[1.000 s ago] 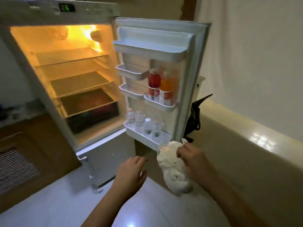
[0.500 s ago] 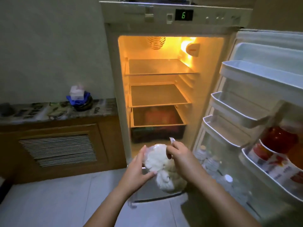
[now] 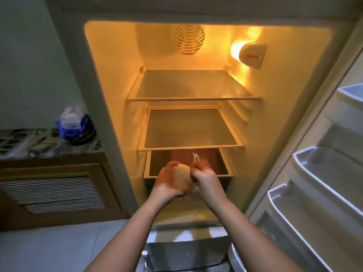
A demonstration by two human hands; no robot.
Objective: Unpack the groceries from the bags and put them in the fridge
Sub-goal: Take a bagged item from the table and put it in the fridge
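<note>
Before the lit fridge (image 3: 196, 122), we now hold the bagged food (image 3: 181, 176) nearer its drawer (image 3: 155, 163): left hand (image 3: 167, 181) cups it, right hand (image 3: 204, 179) fingers pinch the knot.

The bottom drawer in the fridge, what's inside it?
Inside the drawer, something reddish-orange shows at the back. Both hands, left and right, and their bag hide the rest.
</note>
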